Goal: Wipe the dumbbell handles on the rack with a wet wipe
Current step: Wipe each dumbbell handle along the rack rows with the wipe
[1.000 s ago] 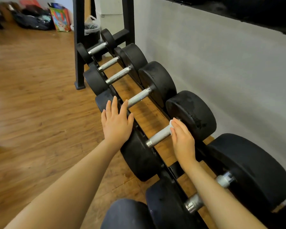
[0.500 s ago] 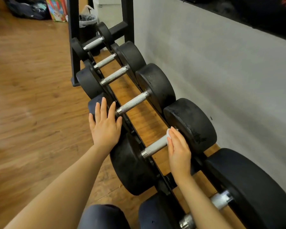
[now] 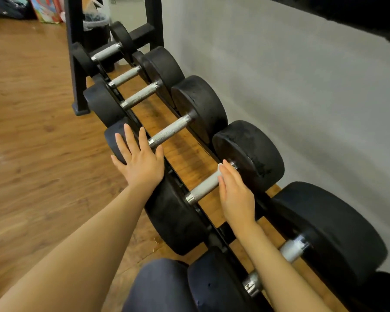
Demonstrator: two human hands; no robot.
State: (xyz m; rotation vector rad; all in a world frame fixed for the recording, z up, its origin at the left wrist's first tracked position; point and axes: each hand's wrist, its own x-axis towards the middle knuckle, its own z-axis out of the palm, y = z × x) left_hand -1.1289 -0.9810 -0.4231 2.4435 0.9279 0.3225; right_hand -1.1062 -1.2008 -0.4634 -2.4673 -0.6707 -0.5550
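The right hand (image 3: 235, 191) lies over the far end of a knurled dumbbell handle (image 3: 204, 185), fingers straight and close together, pressing a white wet wipe (image 3: 220, 168) against the steel; only a small edge of the wipe shows past the fingertips, next to the rear weight head. Whether the thumb wraps beneath the bar cannot be told. The left hand (image 3: 140, 157) is flat with fingers spread, resting on the front heads of two neighbouring dumbbells, palm down, holding nothing. The handle being wiped belongs to the second dumbbell from the near end of a low black rack (image 3: 221, 237), which carries a row of black round-headed dumbbells running away along a grey wall (image 3: 302, 86). The next handle (image 3: 170, 131) beyond sits just past the left fingertips. Wooden floor (image 3: 32, 154) extends to the left. A black upright frame (image 3: 76, 52) stands at the far end of the rack, with a lined bin (image 3: 96, 21) behind it.
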